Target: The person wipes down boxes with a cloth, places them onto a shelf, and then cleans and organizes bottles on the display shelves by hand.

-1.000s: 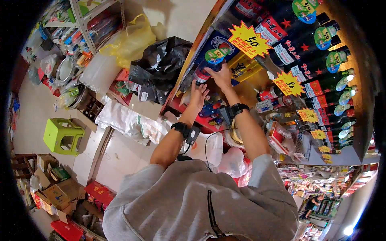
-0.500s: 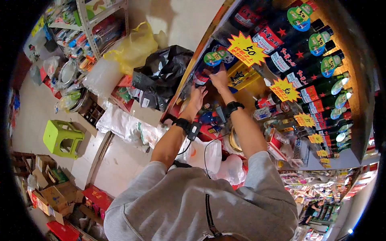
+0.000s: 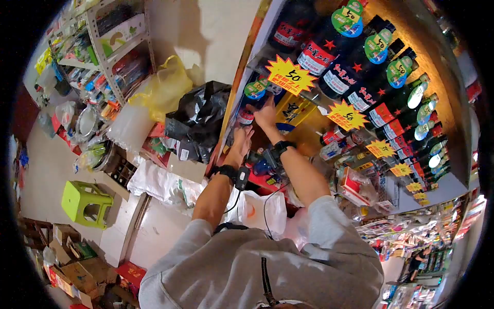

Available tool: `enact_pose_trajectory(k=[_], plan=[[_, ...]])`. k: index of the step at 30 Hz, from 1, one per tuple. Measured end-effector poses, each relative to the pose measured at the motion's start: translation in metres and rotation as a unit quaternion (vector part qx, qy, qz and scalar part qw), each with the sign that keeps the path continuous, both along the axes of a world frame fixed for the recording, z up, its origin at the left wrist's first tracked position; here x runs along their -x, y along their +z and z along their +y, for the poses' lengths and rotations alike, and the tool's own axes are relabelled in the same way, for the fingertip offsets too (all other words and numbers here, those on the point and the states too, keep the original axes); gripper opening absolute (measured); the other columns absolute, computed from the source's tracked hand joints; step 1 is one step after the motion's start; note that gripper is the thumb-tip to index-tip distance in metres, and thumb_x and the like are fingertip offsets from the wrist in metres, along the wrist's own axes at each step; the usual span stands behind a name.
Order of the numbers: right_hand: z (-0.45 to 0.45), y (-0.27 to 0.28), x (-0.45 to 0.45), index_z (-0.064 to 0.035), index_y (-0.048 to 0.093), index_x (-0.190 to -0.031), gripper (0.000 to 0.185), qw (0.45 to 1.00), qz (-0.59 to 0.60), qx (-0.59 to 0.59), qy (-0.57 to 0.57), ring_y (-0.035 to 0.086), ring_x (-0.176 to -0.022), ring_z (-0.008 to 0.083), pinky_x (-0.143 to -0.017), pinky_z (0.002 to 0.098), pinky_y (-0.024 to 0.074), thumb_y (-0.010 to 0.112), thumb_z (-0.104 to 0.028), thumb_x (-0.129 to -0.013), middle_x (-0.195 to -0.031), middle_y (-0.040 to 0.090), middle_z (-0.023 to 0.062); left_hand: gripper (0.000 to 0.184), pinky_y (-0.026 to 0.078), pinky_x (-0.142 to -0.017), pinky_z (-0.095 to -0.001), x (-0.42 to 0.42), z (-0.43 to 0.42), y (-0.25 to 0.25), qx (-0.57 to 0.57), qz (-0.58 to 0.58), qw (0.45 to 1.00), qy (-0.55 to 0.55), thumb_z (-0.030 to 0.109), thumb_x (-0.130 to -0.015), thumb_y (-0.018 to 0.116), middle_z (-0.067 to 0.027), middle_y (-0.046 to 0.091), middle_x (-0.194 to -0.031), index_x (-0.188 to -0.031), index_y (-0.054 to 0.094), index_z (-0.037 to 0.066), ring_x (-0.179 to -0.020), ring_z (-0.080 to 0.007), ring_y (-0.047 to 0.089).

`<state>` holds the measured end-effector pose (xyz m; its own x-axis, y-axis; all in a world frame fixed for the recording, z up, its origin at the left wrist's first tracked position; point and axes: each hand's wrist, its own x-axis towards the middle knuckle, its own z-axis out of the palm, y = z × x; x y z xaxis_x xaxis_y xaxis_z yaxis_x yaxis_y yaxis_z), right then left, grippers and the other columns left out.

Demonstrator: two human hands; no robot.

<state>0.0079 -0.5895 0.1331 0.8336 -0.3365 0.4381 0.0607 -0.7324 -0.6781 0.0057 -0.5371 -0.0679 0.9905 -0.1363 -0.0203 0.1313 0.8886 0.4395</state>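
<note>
A dark bottle (image 3: 246,116) with a red-and-white label stands at the left end of the lower shelf. A green round tag (image 3: 256,88) marked 50 hangs at its upper part. My left hand (image 3: 241,141) is closed around the bottle's lower end. From the right, my right hand (image 3: 266,116) grips the bottle's side, its fingers partly hidden. Just right of that hand is a yellow box (image 3: 294,112) with dark characters. Both wrists wear black bands, and a cable runs from the left one.
Rows of dark bottles (image 3: 329,49) with yellow starburst price cards (image 3: 290,75) fill the upper shelf. Small bottles and boxes (image 3: 355,185) crowd below on the right. At left are a black plastic bag (image 3: 198,121), white sacks (image 3: 154,180) and a green stool (image 3: 86,203).
The view has shifted, so the shelf and bottles appear farther left and slightly lower. Both hands stay at the same bottle, with little visible change in their hold.
</note>
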Motion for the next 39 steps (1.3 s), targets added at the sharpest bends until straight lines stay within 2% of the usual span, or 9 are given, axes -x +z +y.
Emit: enact_pose_trajectory(k=[8,11,15,23,25,28,32,34,39], plan=[[-0.023,-0.022,0.015,0.0007,0.045,-0.135,0.080,1.000,-0.013,-0.009,0.023,0.056,-0.114,0.0457,-0.096,0.0503,0.0479,0.086,-0.035,-0.076,-0.125,0.058,0.0286,0.075,0.048,-0.104,-0.0507,0.008,0.014,0.013,-0.003,0.072,0.997,-0.025,0.006,-0.097,0.045,-0.0164,0.056,-0.124,-0.162,0.009,0.020,-0.115,-0.0308,0.061],[-0.060,-0.050,0.018,0.0012,0.050,-0.131,0.062,0.999,0.028,0.014,0.014,0.058,-0.112,0.0474,-0.094,0.0526,0.0494,0.076,-0.033,-0.086,-0.120,0.061,0.0285,0.070,0.051,-0.097,-0.0476,0.029,0.028,0.019,0.041,-0.053,0.998,-0.016,0.005,-0.096,0.046,-0.0128,0.055,-0.124,-0.158,0.018,0.018,-0.104,-0.0279,0.064],[-0.084,-0.036,0.012,0.0058,0.056,-0.119,0.049,0.984,0.147,0.094,0.036,0.064,-0.105,0.0437,-0.089,0.0527,0.0527,0.071,-0.032,-0.090,-0.115,0.064,0.0248,0.047,0.053,-0.085,-0.0377,0.055,0.050,0.069,-0.185,0.089,0.976,-0.072,0.003,-0.095,0.048,-0.0081,0.057,-0.114,-0.141,0.039,0.013,-0.092,-0.0194,0.065],[-0.097,-0.049,0.019,-0.0015,0.053,-0.134,0.053,0.979,0.117,0.156,0.055,0.060,-0.119,0.0382,-0.099,0.0458,0.0486,0.068,-0.031,-0.093,-0.132,0.061,0.0215,0.017,0.055,-0.086,-0.0321,0.110,0.070,0.180,-0.336,-0.200,0.918,-0.061,0.016,-0.106,0.052,-0.0072,0.068,-0.094,-0.108,0.063,0.003,-0.093,-0.0180,0.067],[-0.088,0.000,0.053,-0.0011,0.063,-0.122,0.036,0.936,0.249,0.005,0.250,0.066,-0.110,0.0341,-0.091,0.0432,0.0527,0.063,-0.026,-0.096,-0.118,0.069,0.0212,0.016,0.052,-0.082,-0.0285,0.121,0.085,0.266,-0.375,-0.307,0.874,0.037,0.008,-0.105,0.049,-0.0058,0.067,-0.092,-0.106,0.062,0.000,-0.088,-0.0144,0.065],[-0.077,0.041,0.099,-0.0041,0.068,-0.114,0.029,0.921,0.150,0.068,0.353,0.071,-0.089,0.0289,-0.081,0.0367,0.0555,0.065,-0.027,-0.096,-0.100,0.074,0.0156,0.012,0.052,-0.085,-0.0288,0.121,0.100,0.377,-0.421,-0.411,0.794,0.154,0.002,-0.101,0.053,-0.0072,0.068,-0.097,-0.110,0.060,-0.001,-0.092,-0.0137,0.066],[-0.058,0.120,0.143,-0.0048,0.068,-0.113,0.024,0.917,0.193,0.111,0.332,0.072,-0.089,0.0281,-0.081,0.0387,0.0555,0.065,-0.021,-0.096,-0.098,0.074,0.0148,0.024,0.053,-0.089,-0.0388,0.090,0.091,0.483,-0.492,-0.515,0.633,0.303,-0.003,-0.092,0.057,-0.0196,0.066,-0.109,-0.115,0.061,0.000,-0.100,-0.0311,0.068],[-0.057,0.153,0.162,-0.0049,0.068,-0.114,0.024,0.921,0.150,0.117,0.341,0.071,-0.089,0.0291,-0.082,0.0389,0.0553,0.064,-0.020,-0.096,-0.099,0.074,0.0147,0.039,0.051,-0.094,-0.0380,0.054,0.081,0.517,-0.531,-0.522,0.563,0.359,-0.007,-0.085,0.056,-0.0135,0.068,-0.119,-0.121,0.063,0.005,-0.108,-0.0292,0.066],[-0.053,0.229,0.199,-0.0046,0.068,-0.113,0.022,0.926,0.026,0.185,0.328,0.071,-0.090,0.0321,-0.082,0.0395,0.0548,0.063,-0.018,-0.096,-0.098,0.073,0.0159,0.044,0.048,-0.101,-0.0473,-0.001,0.055,0.572,-0.689,-0.442,0.484,0.309,-0.001,-0.085,0.052,-0.0226,0.064,-0.126,-0.128,0.062,0.007,-0.115,-0.0411,0.061]])
